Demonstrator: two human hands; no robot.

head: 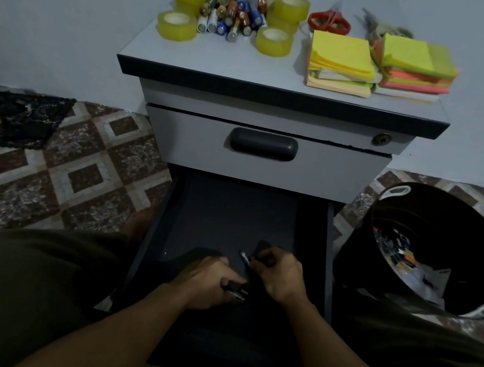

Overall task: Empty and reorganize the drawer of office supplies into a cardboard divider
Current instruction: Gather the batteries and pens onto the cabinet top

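The lower drawer [229, 213] of a grey cabinet is pulled out, its dark floor mostly bare. My left hand [209, 283] is closed around a bunch of dark pens or markers [237, 292] near the drawer's front. Just to its right, my right hand [278, 273] pinches one dark marker [245, 258] with a pale tip, lifted slightly off the drawer floor. On the cabinet top [221, 62] lie yellow tape rolls [177, 25], a pile of batteries [232, 16], red scissors [329, 21] and sticky-note stacks [342, 62]. No cardboard divider is in view.
A black bin [432, 254] with paper scraps stands right of the drawer. The upper drawer [261, 154] is closed. A dark mat [13, 118] lies on the tiled floor at left. My knees flank the drawer.
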